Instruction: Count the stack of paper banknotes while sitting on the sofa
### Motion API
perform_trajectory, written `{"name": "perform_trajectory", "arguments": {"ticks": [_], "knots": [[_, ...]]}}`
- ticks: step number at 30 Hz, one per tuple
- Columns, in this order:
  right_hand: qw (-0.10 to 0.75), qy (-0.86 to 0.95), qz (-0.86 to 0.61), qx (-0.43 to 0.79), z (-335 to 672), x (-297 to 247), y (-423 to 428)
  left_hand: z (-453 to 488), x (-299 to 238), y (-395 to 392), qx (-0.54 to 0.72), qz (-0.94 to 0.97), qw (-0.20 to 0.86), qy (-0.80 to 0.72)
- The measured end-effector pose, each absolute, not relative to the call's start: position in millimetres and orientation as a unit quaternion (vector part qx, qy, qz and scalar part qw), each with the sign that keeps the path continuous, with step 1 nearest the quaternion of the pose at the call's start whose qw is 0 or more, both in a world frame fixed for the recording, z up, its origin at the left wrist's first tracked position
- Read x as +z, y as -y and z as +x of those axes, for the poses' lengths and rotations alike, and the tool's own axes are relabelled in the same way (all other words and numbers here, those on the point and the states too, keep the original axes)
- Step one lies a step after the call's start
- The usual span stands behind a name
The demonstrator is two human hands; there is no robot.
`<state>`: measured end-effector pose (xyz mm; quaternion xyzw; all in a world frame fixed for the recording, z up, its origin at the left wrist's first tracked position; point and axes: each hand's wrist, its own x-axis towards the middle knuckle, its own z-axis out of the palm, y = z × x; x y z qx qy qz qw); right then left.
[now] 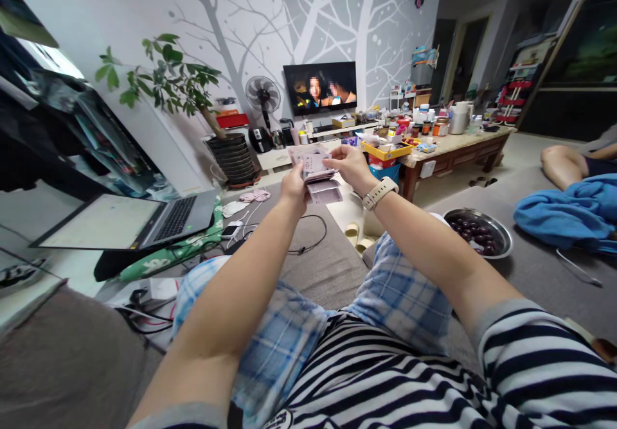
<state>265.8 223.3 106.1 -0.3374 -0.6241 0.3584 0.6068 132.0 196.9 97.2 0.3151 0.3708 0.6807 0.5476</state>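
Observation:
Both hands are raised in front of me over the grey sofa seat. My left hand (293, 188) is closed around a small stack of pale purple-pink banknotes (314, 163), gripping it at the left side. Some of the notes fan out, and one hangs lower, below the rest. At the stack's upper right edge, my right hand (354, 169) pinches a note between thumb and fingers. A beige-strapped watch (380, 192) is on the right wrist.
An open laptop (176, 218) rests at left on a green cushion, with cables (308, 236) nearby. At right are a metal bowl of dark round fruit (482, 231), a blue cloth (569, 207) and another person's leg (562, 162). A cluttered wooden table (456, 149) stands ahead.

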Motion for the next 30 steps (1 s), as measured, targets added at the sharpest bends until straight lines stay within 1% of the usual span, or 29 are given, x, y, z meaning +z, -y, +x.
{"name": "perform_trajectory", "arguments": {"ticks": [3, 9, 14, 19, 23, 26, 30], "knots": [[0.601, 0.635, -0.324, 0.362, 264.7, 106.8, -223.8, 131.1, 98.8, -197.2, 0.689, 0.327, 0.525, -0.378], [0.578, 0.666, -0.29, 0.373, 264.9, 110.7, -219.3, 128.0, 94.8, -201.3, 0.678, 0.345, 0.525, -0.382], [0.564, 0.673, -0.293, 0.378, 263.5, 111.0, -219.6, 126.9, 92.0, -205.2, 0.674, 0.34, 0.539, -0.373], [0.574, 0.66, -0.288, 0.39, 263.0, 111.8, -218.1, 126.7, 91.6, -205.9, 0.67, 0.349, 0.538, -0.375], [0.587, 0.66, -0.28, 0.375, 265.3, 112.4, -217.0, 126.7, 91.9, -204.8, 0.67, 0.351, 0.533, -0.38], [0.587, 0.661, -0.292, 0.365, 266.7, 113.0, -217.2, 126.6, 91.9, -204.1, 0.672, 0.351, 0.533, -0.375], [0.581, 0.664, -0.272, 0.384, 265.9, 113.5, -217.3, 127.4, 92.5, -202.6, 0.674, 0.346, 0.535, -0.374]]}}
